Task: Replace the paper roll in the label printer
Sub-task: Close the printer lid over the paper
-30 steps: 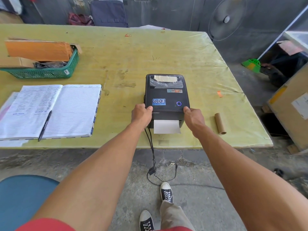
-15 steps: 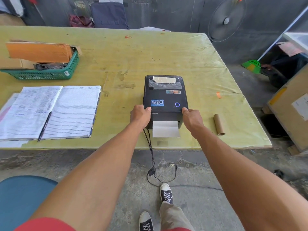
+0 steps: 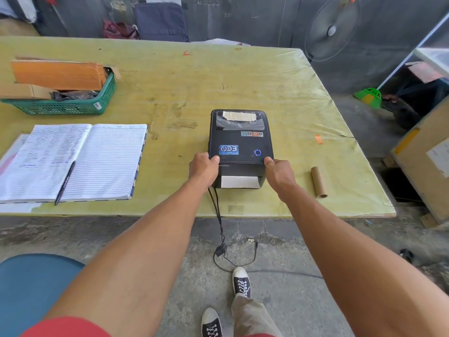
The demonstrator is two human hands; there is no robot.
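A black label printer [image 3: 240, 142] stands near the front edge of the green table [image 3: 194, 76], lid down, with a blue ring light lit on top. White paper [image 3: 239, 181] sticks out of its front slot. My left hand [image 3: 203, 169] grips the printer's front left corner, thumb on the lid. My right hand [image 3: 279, 175] grips the front right corner the same way. An empty brown cardboard core [image 3: 318, 182] lies on the table just right of my right hand.
An open lined notebook [image 3: 77, 161] with a pen [image 3: 65, 183] lies at the left. A green basket [image 3: 63, 103] with cardboard boxes sits behind it. The printer's cable [image 3: 220, 222] hangs over the table edge to the floor. A blue seat [image 3: 29, 285] is at lower left.
The printer and both hands sit slightly lower and left in view, mostly from head movement. Less paper shows past the front slot than before. The grip on both corners is unchanged.
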